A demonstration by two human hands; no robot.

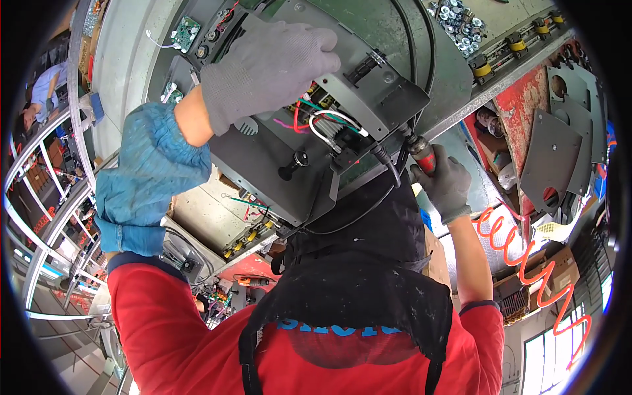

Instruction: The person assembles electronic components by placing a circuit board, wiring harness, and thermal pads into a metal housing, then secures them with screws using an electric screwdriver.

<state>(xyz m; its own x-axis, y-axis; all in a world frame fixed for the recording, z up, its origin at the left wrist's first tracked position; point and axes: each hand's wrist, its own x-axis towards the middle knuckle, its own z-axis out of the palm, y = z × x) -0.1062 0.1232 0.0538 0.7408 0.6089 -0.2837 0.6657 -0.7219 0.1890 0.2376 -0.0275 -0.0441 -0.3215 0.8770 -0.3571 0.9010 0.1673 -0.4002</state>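
In front of me a dark grey sheet-metal housing [263,174] lies tilted, with red, green and white wires [322,122] and a black-finned part inside. My left hand [270,69], in a grey glove, lies over its upper panel with the fingers curled at the panel. Gloved too, my right hand [446,184] is wrapped round a red and silver power screwdriver [423,157]. The driver's nose points up at the housing's right-hand corner; whether its tip touches a screw is hidden. A black cable [388,161] leaves the housing close by.
Loose silver nuts [457,26] lie at the top right. A rail with yellow rollers [517,45] runs along the bench edge. Cut metal plates [550,158] stand at the right, above an orange coiled hose [520,253]. A small green circuit board [185,33] is at the upper left.
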